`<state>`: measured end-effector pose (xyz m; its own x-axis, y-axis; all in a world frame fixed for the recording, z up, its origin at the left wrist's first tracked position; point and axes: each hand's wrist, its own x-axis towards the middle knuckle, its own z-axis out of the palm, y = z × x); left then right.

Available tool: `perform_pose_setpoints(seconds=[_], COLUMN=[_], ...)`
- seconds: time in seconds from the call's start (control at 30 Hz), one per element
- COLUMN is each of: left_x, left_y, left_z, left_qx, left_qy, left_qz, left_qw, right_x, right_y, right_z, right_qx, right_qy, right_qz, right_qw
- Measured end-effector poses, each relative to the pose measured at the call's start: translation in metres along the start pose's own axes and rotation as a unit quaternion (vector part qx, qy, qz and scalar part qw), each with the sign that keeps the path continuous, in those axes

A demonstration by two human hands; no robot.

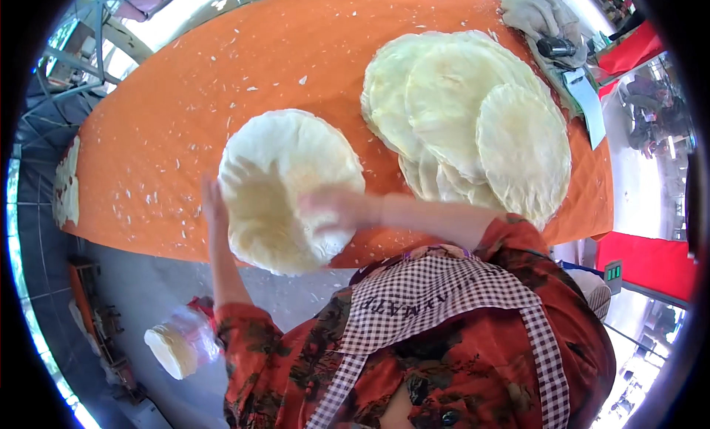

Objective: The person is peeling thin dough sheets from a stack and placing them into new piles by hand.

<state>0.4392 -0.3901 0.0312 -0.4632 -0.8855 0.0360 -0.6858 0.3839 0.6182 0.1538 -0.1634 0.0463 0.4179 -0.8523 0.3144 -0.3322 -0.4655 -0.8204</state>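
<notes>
A large round sheet of thin pale dough (pixel 285 185) lies on the orange cloth (pixel 170 103) near its front edge, bulging and folded in the middle. My left hand (pixel 214 207) presses flat against the sheet's left rim. My right hand (pixel 333 207), blurred, rests on top of the sheet at its right side with fingers on the dough. A pile of several similar thin round sheets (pixel 466 111) lies overlapping to the right, apart from both hands.
White flakes are scattered over the orange cloth. A crumpled grey cloth (pixel 536 15) and a dark small object (pixel 556 47) sit at the far right corner. A clear bag with a stack of white rounds (pixel 181 344) lies on the floor at lower left.
</notes>
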Motion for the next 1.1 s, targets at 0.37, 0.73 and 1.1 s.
perform_pose_setpoints(seconds=[0.37, 0.73, 1.1], left_x=[-0.145, -0.132, -0.136], left_y=[0.022, 0.044, 0.016], left_z=[0.049, 0.032, 0.061], left_qx=[-0.607, 0.090, 0.230], left_qy=[0.215, 0.268, 0.097], left_qz=[-0.177, -0.089, -0.096], left_qw=[0.744, 0.955, 0.964], right_x=[0.083, 0.085, 0.043], right_y=[0.076, 0.078, 0.068], right_z=[-0.100, -0.063, -0.075], right_qx=[0.084, -0.488, -0.434], right_qy=[0.143, 0.098, 0.165], right_qz=[0.302, 0.072, 0.073], right_qw=[0.939, 0.864, 0.883])
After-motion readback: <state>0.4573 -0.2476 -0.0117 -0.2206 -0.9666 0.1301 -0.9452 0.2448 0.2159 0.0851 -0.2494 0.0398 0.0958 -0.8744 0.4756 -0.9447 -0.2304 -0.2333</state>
